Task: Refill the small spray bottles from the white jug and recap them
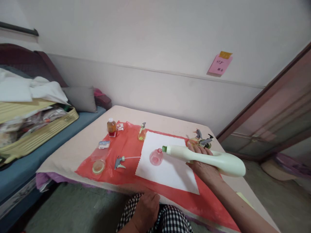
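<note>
My right hand point(201, 161) grips a large pale green-white bottle point(209, 157), held tipped on its side with the green neck pointing left. The neck sits right at a small pink funnel-like cup point(156, 157) that lies on a white cloth point(165, 161). My left hand point(145, 210) rests on my knee, on checked fabric, fingers curled loosely, nothing visible in it. A loose spray trigger with its tube point(120, 161) lies left of the cloth on the red sheet point(126, 145).
On the red sheet stand a small amber bottle point(111, 127), a yellow spray bottle point(142, 132), a clear bottle lying down point(99, 160) and spray bottles point(201, 139) at the far right. A bed with an open suitcase point(36, 129) lies left; a glass door stands right.
</note>
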Action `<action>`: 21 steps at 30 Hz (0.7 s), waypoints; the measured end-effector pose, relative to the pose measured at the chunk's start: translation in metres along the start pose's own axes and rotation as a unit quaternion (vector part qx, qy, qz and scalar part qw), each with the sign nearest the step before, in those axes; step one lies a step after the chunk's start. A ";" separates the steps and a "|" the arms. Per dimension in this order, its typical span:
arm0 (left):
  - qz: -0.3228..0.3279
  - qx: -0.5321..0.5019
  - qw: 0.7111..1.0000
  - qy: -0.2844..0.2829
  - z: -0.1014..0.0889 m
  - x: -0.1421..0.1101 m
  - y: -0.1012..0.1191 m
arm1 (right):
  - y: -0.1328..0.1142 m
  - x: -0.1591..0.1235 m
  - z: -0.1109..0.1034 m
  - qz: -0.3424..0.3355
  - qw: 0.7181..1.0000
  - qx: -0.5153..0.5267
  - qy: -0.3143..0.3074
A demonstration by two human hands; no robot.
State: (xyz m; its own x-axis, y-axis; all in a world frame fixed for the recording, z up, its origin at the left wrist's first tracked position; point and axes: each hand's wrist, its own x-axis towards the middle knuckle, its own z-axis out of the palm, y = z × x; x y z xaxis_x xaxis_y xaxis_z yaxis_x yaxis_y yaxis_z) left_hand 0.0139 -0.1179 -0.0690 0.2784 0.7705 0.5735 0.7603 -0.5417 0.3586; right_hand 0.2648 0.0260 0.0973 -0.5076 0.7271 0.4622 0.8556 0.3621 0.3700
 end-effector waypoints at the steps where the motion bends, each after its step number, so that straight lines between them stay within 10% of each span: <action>1: 0.000 0.000 1.000 0.000 0.000 0.000 0.000 | 0.000 0.000 0.000 0.000 1.000 0.002 -0.001; 21: -0.015 -0.002 1.000 -0.013 0.003 -0.003 -0.001 | -0.001 -0.001 0.001 0.004 1.000 -0.002 -0.008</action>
State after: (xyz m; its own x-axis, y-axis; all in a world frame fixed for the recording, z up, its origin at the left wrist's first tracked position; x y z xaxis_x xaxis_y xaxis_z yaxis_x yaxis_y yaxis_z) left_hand 0.0139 -0.1189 -0.0729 0.2716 0.7948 0.5428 0.7661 -0.5198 0.3779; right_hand 0.2650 0.0254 0.0957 -0.4984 0.7391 0.4532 0.8596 0.3533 0.3691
